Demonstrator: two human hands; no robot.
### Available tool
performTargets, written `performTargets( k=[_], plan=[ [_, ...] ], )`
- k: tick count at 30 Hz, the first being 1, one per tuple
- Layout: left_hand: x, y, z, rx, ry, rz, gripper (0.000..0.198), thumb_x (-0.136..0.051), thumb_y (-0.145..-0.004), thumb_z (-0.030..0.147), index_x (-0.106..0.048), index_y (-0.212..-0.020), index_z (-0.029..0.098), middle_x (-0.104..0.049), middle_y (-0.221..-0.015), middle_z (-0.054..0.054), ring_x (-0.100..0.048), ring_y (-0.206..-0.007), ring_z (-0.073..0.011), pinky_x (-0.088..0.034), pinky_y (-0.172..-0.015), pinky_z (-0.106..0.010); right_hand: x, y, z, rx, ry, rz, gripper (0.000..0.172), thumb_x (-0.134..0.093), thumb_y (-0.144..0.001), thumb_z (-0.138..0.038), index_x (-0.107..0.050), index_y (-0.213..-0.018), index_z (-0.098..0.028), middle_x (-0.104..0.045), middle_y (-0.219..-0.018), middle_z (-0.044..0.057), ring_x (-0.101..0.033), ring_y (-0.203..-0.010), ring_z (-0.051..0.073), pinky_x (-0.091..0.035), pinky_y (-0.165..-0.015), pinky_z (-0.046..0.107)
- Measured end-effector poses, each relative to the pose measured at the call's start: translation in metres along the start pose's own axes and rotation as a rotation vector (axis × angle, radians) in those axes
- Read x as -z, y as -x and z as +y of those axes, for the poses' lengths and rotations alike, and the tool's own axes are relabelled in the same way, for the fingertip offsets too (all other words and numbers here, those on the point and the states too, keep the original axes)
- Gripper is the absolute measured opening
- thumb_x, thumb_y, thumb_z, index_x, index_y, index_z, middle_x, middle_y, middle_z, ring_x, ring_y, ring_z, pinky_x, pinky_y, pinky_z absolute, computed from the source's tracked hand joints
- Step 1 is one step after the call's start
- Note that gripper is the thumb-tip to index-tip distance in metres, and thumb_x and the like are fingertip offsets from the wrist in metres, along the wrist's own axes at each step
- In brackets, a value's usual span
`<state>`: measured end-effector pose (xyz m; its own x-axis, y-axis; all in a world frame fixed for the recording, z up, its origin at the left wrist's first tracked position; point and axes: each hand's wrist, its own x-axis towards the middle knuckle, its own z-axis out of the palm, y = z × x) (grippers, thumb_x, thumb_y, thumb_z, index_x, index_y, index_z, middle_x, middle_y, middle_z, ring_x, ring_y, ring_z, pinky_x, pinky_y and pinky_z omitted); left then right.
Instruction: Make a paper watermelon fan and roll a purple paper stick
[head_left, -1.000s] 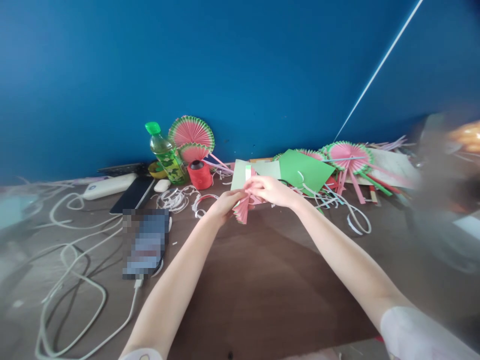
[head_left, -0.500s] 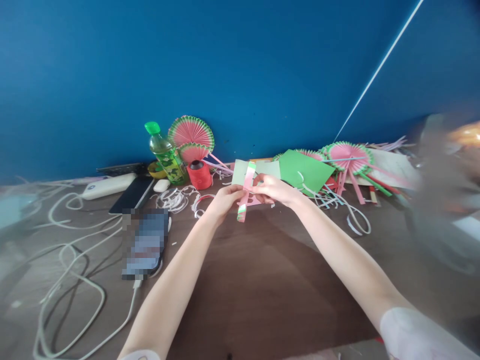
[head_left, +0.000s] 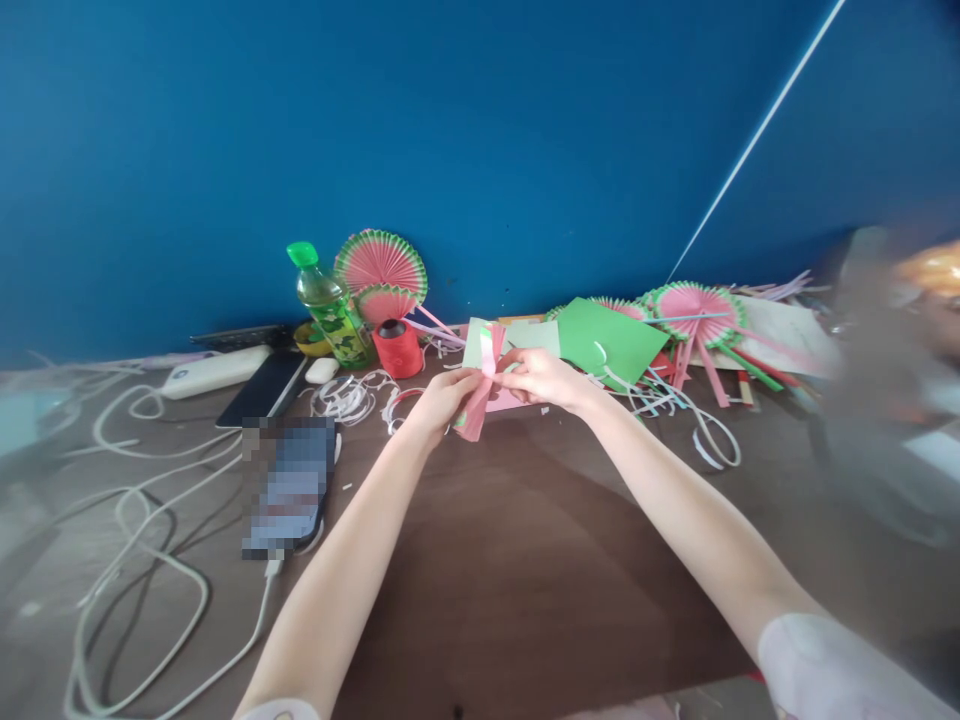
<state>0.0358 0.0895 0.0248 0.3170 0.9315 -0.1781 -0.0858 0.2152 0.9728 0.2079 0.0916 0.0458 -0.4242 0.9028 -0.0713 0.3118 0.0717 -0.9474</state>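
Note:
Between my hands is a pleated pink paper fan (head_left: 472, 415) with green at its ends, pinched at the middle so that both ends flare out. My left hand (head_left: 448, 400) grips it from the left, fingers closed near its centre. From the right, my right hand (head_left: 536, 378) pinches the same middle part with bent fingers. Behind it lie a pale green sheet (head_left: 544, 338) and a piece of pink paper (head_left: 510, 398) on the brown table (head_left: 540, 560). A green sheet (head_left: 615, 340) lies just right of my right hand.
Finished pink-and-green paper fans (head_left: 694, 312) lie at the back right; another fan (head_left: 381, 265) leans on the blue wall. A green-capped bottle (head_left: 330, 315), a red thread spool (head_left: 399, 350), paper scraps (head_left: 349, 400), a phone (head_left: 292, 490) and a looping white cable (head_left: 202, 590) occupy the left.
The folded paper strip has spread at both ends into a bow shape, its near end swinging slightly left. Both hands keep hold of its middle.

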Motion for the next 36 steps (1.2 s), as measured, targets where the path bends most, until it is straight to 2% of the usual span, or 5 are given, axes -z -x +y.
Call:
performTargets(
  k=[6,11,16,23,36],
  plan=[
    [0.0010,-0.0024,-0.0038,-0.065,0.005,0.050,0.025,-0.064,-0.069,0.030,-0.065,-0.085,0.010,-0.069,-0.072,-0.007,-0.063,-0.071,-0.0164,-0.046,-0.067,-0.026,-0.0004,-0.0015,0.0035,0.017,-0.026,-0.015,0.025,-0.060,-0.079,-0.033,-0.053,-0.093,-0.013,-0.045,-0.045,-0.006,-0.037,-0.041,0.005,-0.022,-0.038,0.017],
    [0.0011,-0.0037,-0.0057,-0.093,-0.011,0.120,0.024,-0.066,-0.066,0.033,-0.065,-0.076,0.012,-0.068,-0.071,-0.005,-0.057,-0.057,-0.0120,-0.044,-0.056,-0.024,-0.0028,0.0000,0.0015,0.029,-0.051,-0.019,0.019,-0.054,-0.082,-0.024,-0.052,-0.097,-0.014,-0.042,-0.043,-0.008,-0.036,-0.041,0.005,-0.022,-0.039,0.017],
    [-0.0023,-0.0018,-0.0017,-0.092,0.101,0.203,0.018,-0.067,-0.064,0.026,-0.059,-0.072,0.012,-0.067,-0.064,-0.005,-0.059,-0.057,-0.0130,-0.046,-0.057,-0.024,-0.0029,-0.0004,0.0027,0.030,-0.065,0.011,0.012,-0.054,-0.082,-0.026,-0.050,-0.088,-0.016,-0.042,-0.043,-0.008,-0.033,-0.038,0.004,-0.020,-0.038,0.017],
    [0.0026,-0.0053,-0.0032,-0.099,0.140,0.148,0.023,-0.071,-0.059,0.027,-0.058,-0.071,0.012,-0.064,-0.062,-0.003,-0.059,-0.058,-0.0127,-0.044,-0.058,-0.023,-0.0024,-0.0034,0.0060,0.010,-0.083,-0.006,0.016,-0.056,-0.079,-0.028,-0.050,-0.074,-0.014,-0.045,-0.044,-0.006,-0.033,-0.037,0.003,-0.020,-0.038,0.017],
    [0.0050,-0.0012,0.0018,-0.028,0.243,0.130,0.024,-0.073,-0.056,0.023,-0.060,-0.073,0.012,-0.063,-0.064,-0.001,-0.060,-0.060,-0.0123,-0.045,-0.064,-0.024,0.0037,-0.0030,0.0073,-0.032,-0.158,-0.118,0.020,-0.060,-0.077,-0.031,-0.058,-0.081,-0.011,-0.046,-0.043,-0.006,-0.030,-0.036,0.002,-0.018,-0.037,0.018]
  ],
)
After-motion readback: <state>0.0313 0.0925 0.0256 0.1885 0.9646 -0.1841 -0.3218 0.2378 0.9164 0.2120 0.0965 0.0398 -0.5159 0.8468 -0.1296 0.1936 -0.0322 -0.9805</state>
